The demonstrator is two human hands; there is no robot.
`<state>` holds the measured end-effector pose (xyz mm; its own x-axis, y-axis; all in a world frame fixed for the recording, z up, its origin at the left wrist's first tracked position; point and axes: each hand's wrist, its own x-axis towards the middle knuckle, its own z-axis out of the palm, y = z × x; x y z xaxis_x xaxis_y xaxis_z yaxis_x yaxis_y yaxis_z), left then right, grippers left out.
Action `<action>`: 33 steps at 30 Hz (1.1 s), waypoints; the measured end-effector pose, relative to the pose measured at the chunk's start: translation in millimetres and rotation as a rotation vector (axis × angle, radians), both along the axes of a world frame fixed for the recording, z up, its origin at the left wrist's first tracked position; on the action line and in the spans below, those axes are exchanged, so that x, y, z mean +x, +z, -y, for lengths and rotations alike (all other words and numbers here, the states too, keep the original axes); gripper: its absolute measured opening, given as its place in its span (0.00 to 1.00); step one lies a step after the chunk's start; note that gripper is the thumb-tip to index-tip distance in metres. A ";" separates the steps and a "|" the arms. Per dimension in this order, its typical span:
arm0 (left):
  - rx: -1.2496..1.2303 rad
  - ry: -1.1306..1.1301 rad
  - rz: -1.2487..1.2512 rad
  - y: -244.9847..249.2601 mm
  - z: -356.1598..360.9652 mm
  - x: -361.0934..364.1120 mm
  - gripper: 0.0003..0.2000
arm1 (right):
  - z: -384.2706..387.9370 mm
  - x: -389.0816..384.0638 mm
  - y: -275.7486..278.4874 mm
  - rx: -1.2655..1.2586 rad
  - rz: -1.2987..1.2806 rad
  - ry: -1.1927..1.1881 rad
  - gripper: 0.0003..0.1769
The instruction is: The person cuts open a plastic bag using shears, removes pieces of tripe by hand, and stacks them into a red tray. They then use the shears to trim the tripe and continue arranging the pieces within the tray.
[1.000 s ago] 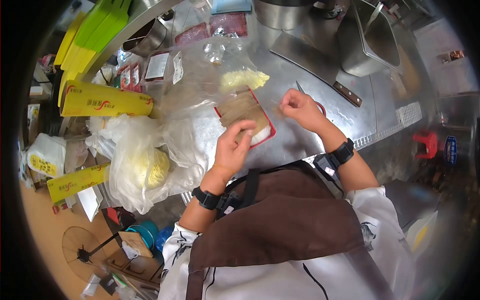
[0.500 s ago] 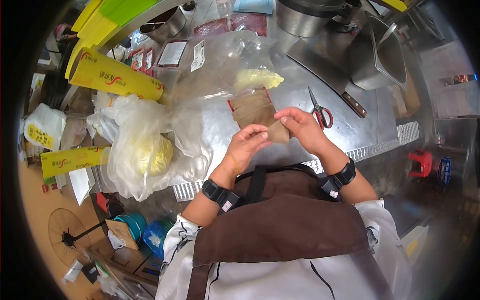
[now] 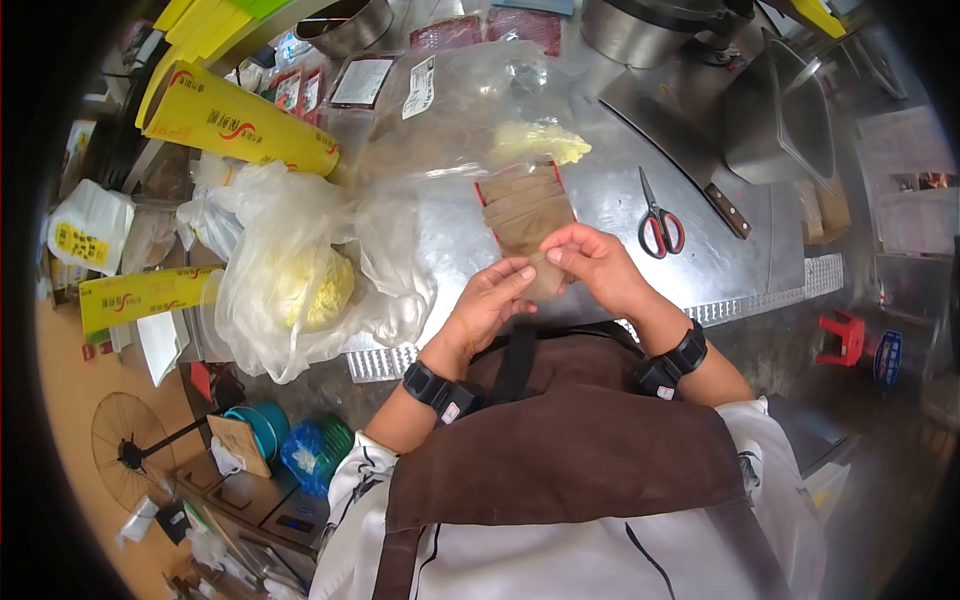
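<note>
Stretching between fingers (image 3: 518, 274), thin tan-brown sheet (image 3: 545, 286)

**One brown sheet in hand, its stack just behind**

I see a thin, tan brown sheet (image 3: 546, 282) pinched between my left hand (image 3: 492, 300) and right hand (image 3: 597, 265), held roughly flat. Just beyond it lies the stack (image 3: 525, 205) of similar sheets, slightly fanned, resting in a shallow red tray (image 3: 479, 192). I cannot tell whether sheet and stack touch.
</note>
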<state>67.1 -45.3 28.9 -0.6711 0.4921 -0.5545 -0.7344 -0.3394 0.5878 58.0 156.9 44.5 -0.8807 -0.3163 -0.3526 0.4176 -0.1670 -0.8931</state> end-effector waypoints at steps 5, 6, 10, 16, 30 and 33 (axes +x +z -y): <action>-0.266 0.157 -0.026 -17.6 3.0 -2.7 0.10 | -3.8 -3.3 -11.1 0.156 0.036 0.004 0.07; -0.333 0.156 -0.084 -22.3 4.4 -5.2 0.10 | -4.7 -4.1 -14.7 0.260 -0.041 0.015 0.08; -0.487 0.167 -0.237 -26.0 4.0 -14.6 0.09 | -5.3 -9.9 -15.9 0.545 -0.233 0.063 0.10; -0.567 0.246 -0.340 -34.8 -5.8 -23.9 0.08 | -4.4 -24.5 -3.8 0.759 -0.307 0.136 0.12; -0.564 0.335 -0.282 -39.3 -8.1 -27.7 0.07 | -9.8 -40.4 -15.0 0.802 -0.407 0.036 0.10; -0.553 0.329 -0.260 -43.4 -7.6 -27.2 0.07 | -9.1 -45.3 -14.9 0.786 -0.433 0.027 0.09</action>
